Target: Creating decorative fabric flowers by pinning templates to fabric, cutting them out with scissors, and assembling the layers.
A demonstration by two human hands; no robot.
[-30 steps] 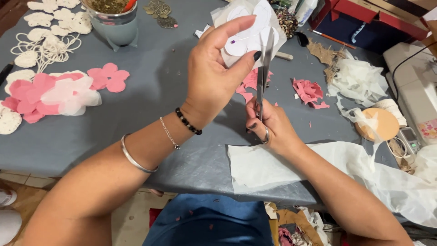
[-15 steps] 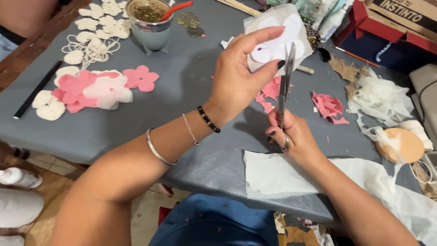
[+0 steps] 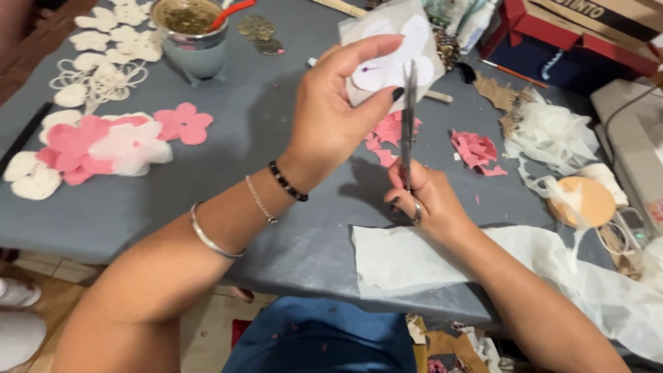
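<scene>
My left hand (image 3: 331, 117) is holding a white fabric piece (image 3: 394, 55) up above the worktop (image 3: 276, 186); grip closed on it, thumb pressing the lower edge, fingers wrapping behind. The piece is carrying a flower-shaped outline and a pin with a purple head near its middle. My right hand (image 3: 425, 204) is gripping the handles of the scissors (image 3: 409, 117), fingers through the loops, grip closed on them. The blades are pointing straight up and meeting the fabric's lower right edge beside my left thumb; they are looking nearly shut, though I cannot tell whether they are fully closed.

Lying on the grey worktop under the hands: pink fabric scraps (image 3: 387, 135), and a second crumpled pink scrap (image 3: 476, 148) just to the right. A flat sheet of white fabric (image 3: 414, 259) is lying at the near edge, under my right wrist. Far left, pink and white flower cut-outs (image 3: 103, 141) are lying overlapped, with white flower shapes (image 3: 117, 31) above them. A grey cup (image 3: 193, 41) with a red-handled tool in it is standing near the top edge. To the right, a tangle of white trimmings (image 3: 552, 131) and a round tan disc (image 3: 580, 200) are lying well apart from the hands.
</scene>
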